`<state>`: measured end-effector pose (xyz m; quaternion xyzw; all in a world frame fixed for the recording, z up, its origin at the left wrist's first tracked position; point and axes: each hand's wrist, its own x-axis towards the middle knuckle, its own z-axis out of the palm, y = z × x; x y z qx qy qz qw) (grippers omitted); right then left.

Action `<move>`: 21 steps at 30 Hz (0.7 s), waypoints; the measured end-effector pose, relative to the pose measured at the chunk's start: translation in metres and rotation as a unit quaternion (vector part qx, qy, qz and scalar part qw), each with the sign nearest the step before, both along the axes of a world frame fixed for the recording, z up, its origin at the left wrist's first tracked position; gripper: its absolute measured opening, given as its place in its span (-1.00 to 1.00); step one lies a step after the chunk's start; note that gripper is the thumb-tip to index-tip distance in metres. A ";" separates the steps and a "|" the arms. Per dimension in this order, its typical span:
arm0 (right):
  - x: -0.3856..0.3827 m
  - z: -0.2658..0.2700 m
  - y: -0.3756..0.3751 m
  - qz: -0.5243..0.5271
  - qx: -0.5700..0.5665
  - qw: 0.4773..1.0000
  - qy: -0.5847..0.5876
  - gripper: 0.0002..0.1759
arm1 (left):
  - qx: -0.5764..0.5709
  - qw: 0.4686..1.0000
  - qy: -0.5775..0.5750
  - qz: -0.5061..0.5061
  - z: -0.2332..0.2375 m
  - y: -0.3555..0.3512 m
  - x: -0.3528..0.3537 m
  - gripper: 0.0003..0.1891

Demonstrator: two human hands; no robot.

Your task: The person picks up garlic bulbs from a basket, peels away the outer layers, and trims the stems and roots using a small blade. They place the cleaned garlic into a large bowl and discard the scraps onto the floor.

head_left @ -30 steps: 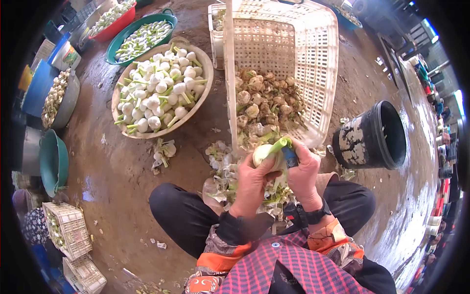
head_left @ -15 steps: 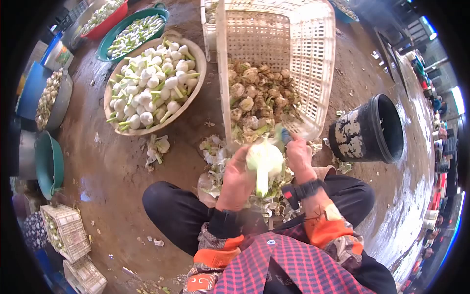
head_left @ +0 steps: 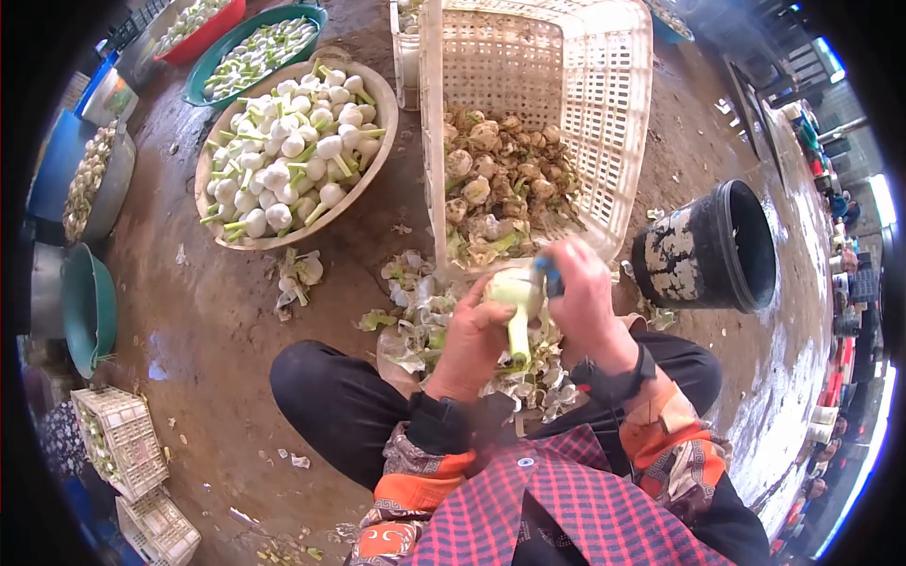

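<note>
My left hand (head_left: 469, 341) is closed around a pale garlic bulb (head_left: 515, 292), thumb across its front, with the green stem pointing down towards me. In my right hand (head_left: 587, 297) is a small blue-handled tool (head_left: 545, 268), held against the bulb's upper right side; its working end is hidden. Peeled skins (head_left: 415, 325) lie on the floor below and around my hands. Just beyond them, a white plastic crate (head_left: 604, 141) on its side holds unpeeled brown garlic bulbs (head_left: 500, 170).
A round basin (head_left: 379, 156) heaped with white peeled garlic stands left of the crate. A black bucket (head_left: 694, 250) leans at the right. Further left are a teal tub (head_left: 90, 307) and white crates (head_left: 127, 443). A green basin (head_left: 316, 33) of garlic sits behind.
My right hand has moved slightly up and right, turning across the bulb with the tool. The bulb has shifted a little, and my left thumb now shows across it.
</note>
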<state>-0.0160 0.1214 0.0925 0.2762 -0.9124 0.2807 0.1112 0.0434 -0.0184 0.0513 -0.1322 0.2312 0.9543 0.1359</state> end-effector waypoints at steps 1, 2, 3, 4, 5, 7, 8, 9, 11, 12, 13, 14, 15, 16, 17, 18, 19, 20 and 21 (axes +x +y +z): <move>-0.011 -0.008 0.004 -0.022 -0.010 0.999 0.020 -0.75 | 0.002 0.999 0.009 -0.050 -0.002 -0.006 0.000 -0.45; -0.023 -0.011 0.007 -0.033 -0.016 0.998 0.044 -0.75 | 0.004 0.995 0.019 -0.101 -0.004 -0.011 0.000 -0.42; -0.036 -0.016 0.010 -0.074 0.000 0.997 0.032 -0.75 | -0.011 0.991 0.003 -0.134 -0.005 -0.013 0.002 -0.37; -0.046 -0.022 0.015 -0.116 0.016 0.993 0.020 -0.75 | -0.015 0.991 0.021 -0.131 -0.001 -0.011 0.003 -0.38; -0.052 -0.029 0.021 -0.124 0.052 0.990 -0.044 -0.75 | -0.018 0.991 0.040 -0.126 0.006 -0.009 0.003 -0.38; -0.058 -0.024 0.018 -0.132 0.121 0.969 -0.171 -0.75 | -0.031 0.993 0.049 -0.102 0.010 -0.008 0.002 -0.41; -0.054 -0.022 0.014 -0.034 0.414 0.860 -0.295 -0.76 | -0.042 0.995 0.037 -0.082 0.008 -0.010 0.000 -0.43; -0.043 -0.030 0.021 -0.011 0.373 0.868 -0.327 -0.72 | -0.052 0.997 0.023 -0.061 0.006 -0.012 0.000 -0.45; -0.023 -0.028 0.041 0.019 0.183 0.943 -0.277 -0.63 | -0.073 0.997 -0.005 -0.012 0.007 -0.014 -0.002 -0.58; -0.021 -0.014 0.038 -0.018 0.092 0.953 -0.288 -0.60 | -0.094 0.996 -0.012 -0.006 0.005 -0.012 -0.003 -0.60; -0.016 -0.001 0.035 -0.007 0.013 0.959 -0.282 -0.60 | -0.114 0.993 -0.019 -0.002 0.003 -0.009 -0.005 -0.62; -0.012 0.011 0.034 0.002 -0.067 0.959 -0.274 -0.61 | -0.134 0.991 -0.025 0.000 0.001 -0.006 -0.006 -0.64; -0.006 0.020 0.030 0.035 -0.036 0.972 -0.230 -0.61 | -0.150 0.989 -0.011 -0.008 -0.014 -0.002 -0.006 -0.64; -0.001 0.025 0.025 0.066 -0.003 0.980 -0.185 -0.60 | -0.151 0.988 -0.001 -0.016 -0.013 0.001 -0.006 -0.65; 0.002 0.026 0.021 0.090 0.084 0.989 -0.077 -0.61 | -0.152 0.988 0.008 -0.022 -0.011 0.004 -0.006 -0.66; 0.003 0.024 0.019 0.100 0.107 0.988 -0.042 -0.65 | -0.152 0.988 0.017 -0.024 -0.009 0.005 -0.006 -0.66; 0.003 0.025 0.020 0.107 0.128 0.985 -0.045 -0.71 | -0.172 0.984 0.011 -0.037 -0.003 0.003 -0.006 -0.68; 0.004 0.024 0.019 0.115 0.147 0.981 -0.049 -0.76 | -0.164 0.985 0.018 -0.043 -0.003 0.002 -0.005 -0.68; 0.006 0.023 0.017 0.118 0.167 0.978 -0.034 -0.77 | -0.158 0.986 0.023 -0.049 -0.004 0.001 -0.004 -0.68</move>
